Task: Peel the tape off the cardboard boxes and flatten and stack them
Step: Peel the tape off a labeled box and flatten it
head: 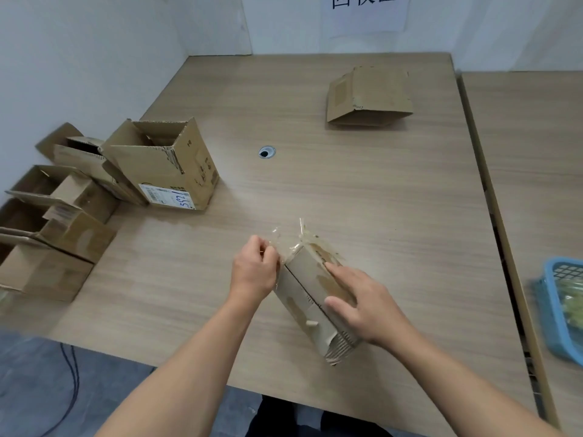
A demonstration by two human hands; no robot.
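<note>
Step in hand: tape peeling. Small box (304, 277) lies on the table (347, 190) near the front edge. Left hand (254, 269) pinches clear tape (284, 246) at its far end; right hand (362, 305), fingers straight, presses the box down. Next, probably: pull the tape free against that brace, then flatten the box.

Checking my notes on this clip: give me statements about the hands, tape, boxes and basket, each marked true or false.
The left hand pinches clear tape at the small brown cardboard box. True.
The right hand hangs clear of that box. False: the right hand presses on it.
A folded cardboard box lies far across the wooden table. True.
The blue plastic basket sits at the left edge. False: the basket sits at the right edge.
</note>
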